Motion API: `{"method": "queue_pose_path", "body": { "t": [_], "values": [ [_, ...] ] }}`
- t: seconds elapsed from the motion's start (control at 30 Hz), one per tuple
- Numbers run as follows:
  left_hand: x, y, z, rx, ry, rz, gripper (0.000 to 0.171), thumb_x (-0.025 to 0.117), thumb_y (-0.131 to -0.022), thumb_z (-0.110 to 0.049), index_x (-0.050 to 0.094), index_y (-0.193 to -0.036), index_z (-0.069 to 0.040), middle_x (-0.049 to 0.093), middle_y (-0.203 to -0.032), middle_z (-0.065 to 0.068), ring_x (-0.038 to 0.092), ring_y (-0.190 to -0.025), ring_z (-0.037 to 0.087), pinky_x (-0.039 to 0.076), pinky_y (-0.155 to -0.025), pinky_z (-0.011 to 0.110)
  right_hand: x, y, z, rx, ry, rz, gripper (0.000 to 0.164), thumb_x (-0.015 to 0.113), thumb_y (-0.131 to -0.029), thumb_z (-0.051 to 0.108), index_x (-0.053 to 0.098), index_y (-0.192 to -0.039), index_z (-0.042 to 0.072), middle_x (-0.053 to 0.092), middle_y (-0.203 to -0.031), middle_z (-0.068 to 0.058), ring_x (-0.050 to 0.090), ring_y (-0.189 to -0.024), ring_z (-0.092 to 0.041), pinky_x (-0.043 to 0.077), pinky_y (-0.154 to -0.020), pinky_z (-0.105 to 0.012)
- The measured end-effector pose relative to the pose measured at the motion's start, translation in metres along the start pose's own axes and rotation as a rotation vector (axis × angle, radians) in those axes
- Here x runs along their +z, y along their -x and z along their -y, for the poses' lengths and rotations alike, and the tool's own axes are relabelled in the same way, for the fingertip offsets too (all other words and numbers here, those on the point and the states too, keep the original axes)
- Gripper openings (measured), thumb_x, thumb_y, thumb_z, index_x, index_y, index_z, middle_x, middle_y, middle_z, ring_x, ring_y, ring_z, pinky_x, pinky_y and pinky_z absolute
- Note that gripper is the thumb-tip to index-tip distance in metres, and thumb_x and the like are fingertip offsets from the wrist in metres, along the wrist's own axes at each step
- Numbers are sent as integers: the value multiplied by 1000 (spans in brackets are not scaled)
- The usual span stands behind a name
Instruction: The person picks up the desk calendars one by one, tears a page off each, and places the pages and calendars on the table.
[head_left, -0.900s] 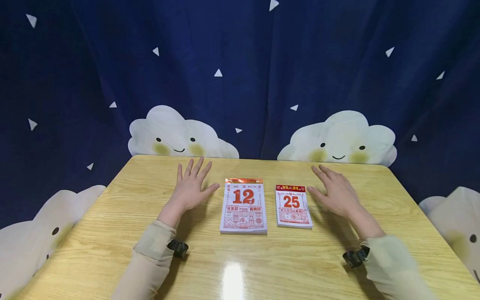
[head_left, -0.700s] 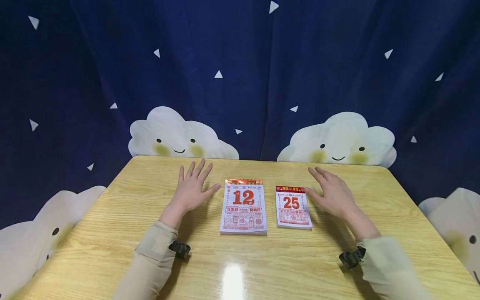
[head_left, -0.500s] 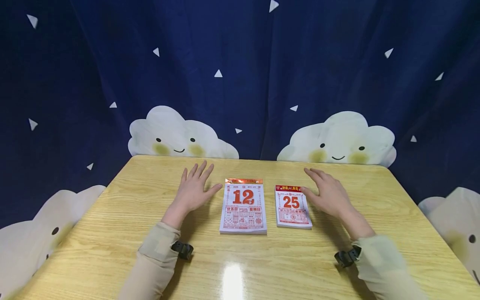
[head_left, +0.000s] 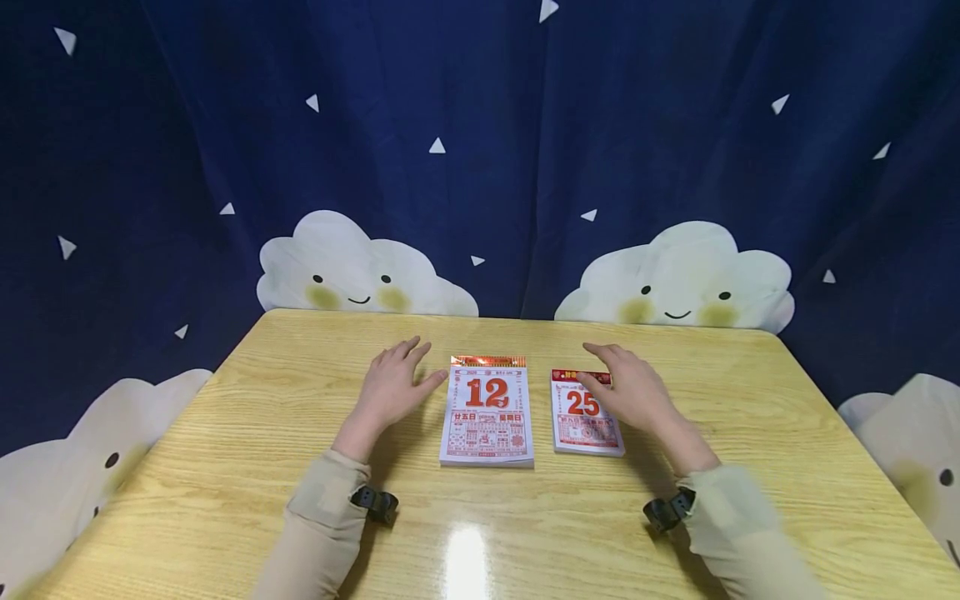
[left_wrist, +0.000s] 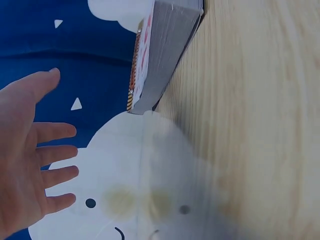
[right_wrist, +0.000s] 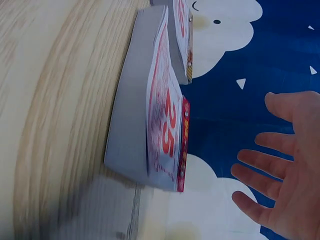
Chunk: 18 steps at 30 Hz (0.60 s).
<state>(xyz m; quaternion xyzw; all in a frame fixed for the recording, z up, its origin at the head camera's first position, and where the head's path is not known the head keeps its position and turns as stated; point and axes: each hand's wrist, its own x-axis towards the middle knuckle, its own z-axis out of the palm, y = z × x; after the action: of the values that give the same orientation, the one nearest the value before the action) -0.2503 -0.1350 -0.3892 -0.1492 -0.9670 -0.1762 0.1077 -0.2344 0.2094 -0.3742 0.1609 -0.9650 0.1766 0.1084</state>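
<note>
Two tear-off calendars lie flat on the wooden table (head_left: 480,500). The larger calendar (head_left: 487,417), with an orange header strip and a red 12, is near the middle. To its right is the smaller calendar (head_left: 587,417), with a red header and a 25. My left hand (head_left: 393,387) is held just left of the larger calendar, fingers loosely extended, holding nothing. Over the smaller calendar's upper right part, my right hand (head_left: 630,387) hovers and hides some of the red header. Both wrist views show the hands apart from the thick pads, with relaxed fingers.
A dark blue curtain (head_left: 510,167) with white triangles and smiling clouds hangs behind the table's far edge. Each wrist wears a black camera, the left camera (head_left: 375,504) and the right camera (head_left: 667,510). A bright light reflection lies on the front of the table.
Both hands have moved inward: the left hand rightward toward the larger calendar, the right hand leftward over the smaller one. The left fingers have drawn closer together. The calendars have stayed put.
</note>
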Motion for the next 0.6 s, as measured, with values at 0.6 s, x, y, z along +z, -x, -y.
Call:
{"method": "queue_pose_path", "body": {
  "t": [0.6],
  "values": [
    [12,2,-14,-186,142,-16,41,52,-89,-36,58,-120,-9,57,-121,14,55,-107,32,46,-87,47,20,-10,29,62,-174,25,46,61,-85,31,57,-120,2,62,-100,-12,60,-85,-22,50,-73,-38]
  ]
}}
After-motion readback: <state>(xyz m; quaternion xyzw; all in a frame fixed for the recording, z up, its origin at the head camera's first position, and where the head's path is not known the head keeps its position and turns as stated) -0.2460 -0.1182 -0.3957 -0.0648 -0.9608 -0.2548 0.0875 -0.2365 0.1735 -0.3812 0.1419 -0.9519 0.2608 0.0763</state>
